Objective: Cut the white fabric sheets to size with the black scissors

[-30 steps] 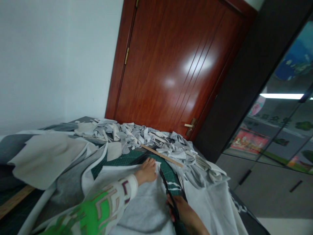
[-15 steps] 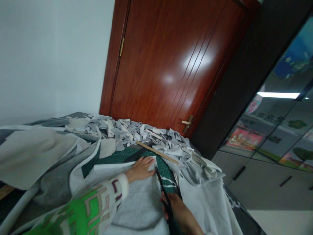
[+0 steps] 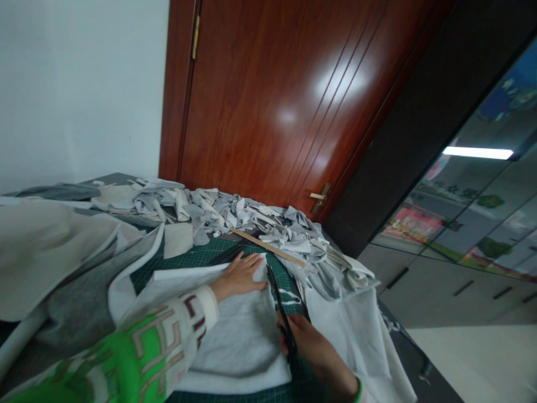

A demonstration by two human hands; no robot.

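My left hand lies flat, fingers stretched, pressing down the far corner of a grey fabric piece on the green cutting mat. My right hand grips the handles of black scissors, whose long blades run along the right edge of the fabric, close beside my left fingertips. My left arm wears a green and white patterned sleeve.
A heap of grey and white fabric scraps lies across the back of the table, with a wooden ruler in front of it. Large grey fabric sheets drape at the left. A red-brown door stands behind; table edge at right.
The view has shifted, so the table sits slightly higher and to the left. The scissors and my right hand have advanced a little along the fabric edge. My left hand stays pressed flat.
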